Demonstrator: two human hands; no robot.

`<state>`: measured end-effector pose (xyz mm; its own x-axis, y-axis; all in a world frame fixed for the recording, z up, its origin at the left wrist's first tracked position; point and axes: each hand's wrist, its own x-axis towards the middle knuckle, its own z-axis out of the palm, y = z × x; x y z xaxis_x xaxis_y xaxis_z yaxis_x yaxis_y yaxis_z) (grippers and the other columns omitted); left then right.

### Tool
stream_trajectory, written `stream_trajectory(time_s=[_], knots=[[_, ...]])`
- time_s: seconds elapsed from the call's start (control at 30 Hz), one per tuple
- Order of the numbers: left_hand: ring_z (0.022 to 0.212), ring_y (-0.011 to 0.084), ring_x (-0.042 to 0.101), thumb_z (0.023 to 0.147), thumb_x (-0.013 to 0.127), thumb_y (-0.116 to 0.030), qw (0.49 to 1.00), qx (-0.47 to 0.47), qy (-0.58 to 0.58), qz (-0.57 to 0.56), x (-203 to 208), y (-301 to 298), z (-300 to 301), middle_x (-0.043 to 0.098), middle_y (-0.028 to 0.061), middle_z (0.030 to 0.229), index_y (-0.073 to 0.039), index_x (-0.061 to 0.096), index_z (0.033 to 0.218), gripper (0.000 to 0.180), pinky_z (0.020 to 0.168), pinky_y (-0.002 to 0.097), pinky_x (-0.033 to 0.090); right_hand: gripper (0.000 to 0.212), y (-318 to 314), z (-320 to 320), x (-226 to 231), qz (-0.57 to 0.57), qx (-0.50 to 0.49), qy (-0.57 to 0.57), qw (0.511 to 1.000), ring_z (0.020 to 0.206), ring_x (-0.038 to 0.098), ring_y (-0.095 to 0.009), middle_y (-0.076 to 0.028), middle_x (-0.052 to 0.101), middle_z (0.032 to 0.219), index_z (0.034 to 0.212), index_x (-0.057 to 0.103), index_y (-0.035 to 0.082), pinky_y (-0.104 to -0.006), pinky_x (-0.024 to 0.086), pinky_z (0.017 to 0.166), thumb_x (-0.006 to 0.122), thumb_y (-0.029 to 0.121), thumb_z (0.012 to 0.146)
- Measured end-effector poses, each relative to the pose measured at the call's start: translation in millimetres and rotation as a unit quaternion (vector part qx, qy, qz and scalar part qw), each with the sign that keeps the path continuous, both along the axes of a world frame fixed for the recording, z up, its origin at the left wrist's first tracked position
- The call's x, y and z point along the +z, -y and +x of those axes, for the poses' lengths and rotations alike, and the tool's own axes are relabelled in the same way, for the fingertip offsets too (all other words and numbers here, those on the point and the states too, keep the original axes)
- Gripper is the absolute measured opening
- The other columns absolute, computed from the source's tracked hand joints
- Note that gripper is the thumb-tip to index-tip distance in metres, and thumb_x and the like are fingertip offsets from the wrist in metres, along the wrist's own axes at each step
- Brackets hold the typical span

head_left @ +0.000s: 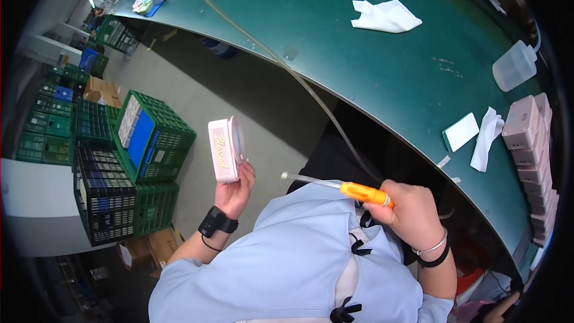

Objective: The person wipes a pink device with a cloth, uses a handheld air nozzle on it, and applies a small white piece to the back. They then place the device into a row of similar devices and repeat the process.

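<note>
My left hand grips the lower end of a pink plastic case, held upright over the floor. The case has a ribbed front with raised gold lettering, and a rounded clear part shows on its right side. My right hand is wrapped round an orange air blow gun in front of my body. Its thin, clear nozzle tube points left toward the case, and a gap separates the two. A long pale hose runs from the table toward my right hand; its join to the gun is hidden.
The green table curves along my right. On it lie white cloths, a white-topped pad, a translucent bottle and stacked pink cases. Green crates stand on the floor at left. A person's arm shows at lower right.
</note>
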<state>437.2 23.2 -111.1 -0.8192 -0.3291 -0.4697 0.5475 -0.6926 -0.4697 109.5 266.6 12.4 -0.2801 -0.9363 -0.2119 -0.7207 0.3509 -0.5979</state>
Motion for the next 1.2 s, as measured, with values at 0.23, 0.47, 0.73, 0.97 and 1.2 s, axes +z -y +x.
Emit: stream_trajectory(time_s=[0.23,0.47,0.73,0.97,1.2], knots=[[0.102,0.022,0.061,0.093,0.068,-0.014,0.99,-0.052,-0.129,0.04,16.6,-22.4,-24.0,0.052,0.0122,0.122,0.001,0.049,0.132,0.046,0.084,0.0337,0.061,0.027,-41.1,12.7,-1.5,-0.149,-0.084,0.054,0.984,0.066,0.065,-0.026,-0.015,0.068,0.09,0.091,0.07,0.002,-0.0308,0.05,0.06,0.075,0.026,0.081],[0.088,0.0224,0.061,0.097,0.063,-0.021,0.949,-0.191,-0.233,0.094,35.4,-36.5,-71.1,0.047,0.0171,0.128,0.003,0.037,0.141,0.056,0.067,0.0303,0.062,0.035,-134.3,11.6,-33.5,-0.32,-0.423,0.105,0.841,0.108,0.061,-0.019,-0.014,0.062,0.122,0.119,0.063,-0.002,-0.0286,0.049,0.088,0.069,0.017,0.09],[0.084,0.0227,0.059,0.101,0.056,-0.028,0.899,-0.309,-0.286,0.121,33.4,-37.4,-120.6,0.045,0.0174,0.128,0.004,0.034,0.143,0.058,0.063,0.0291,0.063,0.031,-172.6,-32.5,-74.3,-0.504,-0.618,0.096,0.595,0.113,0.059,-0.017,-0.01,0.062,0.122,0.132,0.054,-0.003,-0.0292,0.045,0.1,0.054,0.011,0.104],[0.083,0.0217,0.059,0.101,0.057,-0.03,0.883,-0.354,-0.288,0.106,35.5,-44.7,-145.0,0.046,0.0173,0.126,0.005,0.035,0.142,0.058,0.063,0.0286,0.063,0.031,-165.4,-31.2,-130.1,-0.536,-0.627,0.034,0.564,0.116,0.058,-0.015,-0.008,0.06,0.125,0.13,0.056,-0.002,-0.0294,0.043,0.104,0.058,0.014,0.103],[0.08,0.0225,0.059,0.101,0.055,-0.037,0.871,-0.382,-0.28,0.133,29.9,-43.8,-160.9,0.045,0.018,0.129,-0.001,0.037,0.145,0.059,0.061,0.0299,0.061,0.02,-161.6,-20.6,-131.2,-0.548,-0.668,0.122,0.488,0.11,0.059,-0.018,-0.01,0.06,0.12,0.119,0.057,0.001,-0.0329,0.046,0.102,0.059,0.01,0.101]])
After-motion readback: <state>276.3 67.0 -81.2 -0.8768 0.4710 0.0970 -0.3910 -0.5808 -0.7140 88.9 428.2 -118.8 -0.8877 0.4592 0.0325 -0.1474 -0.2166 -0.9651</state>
